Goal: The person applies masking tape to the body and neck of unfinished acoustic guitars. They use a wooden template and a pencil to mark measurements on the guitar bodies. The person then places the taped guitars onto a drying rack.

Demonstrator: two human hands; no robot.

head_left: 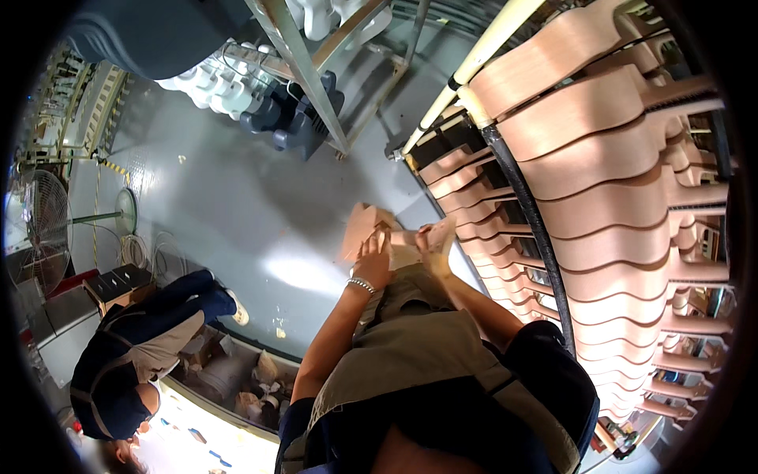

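In front of my waist is a reddish-tan wooden guitar body (365,224), partly covered by my hands and apron. My left hand (373,254), with a beaded bracelet at its wrist, grips it with the fingers over its upper side. A paler, angular piece (444,231) lies under my right hand (429,243), whose fingers are bent around its edge. Whether this is part of the same guitar body or a separate sheet I cannot tell.
At right stands a tall rack of unpainted guitars (584,170) with a black padded bar (525,197). White and dark guitar bodies hang on a metal frame (296,63) ahead. A co-worker (142,340) bends over a lit bench at lower left, near a floor fan (38,229).
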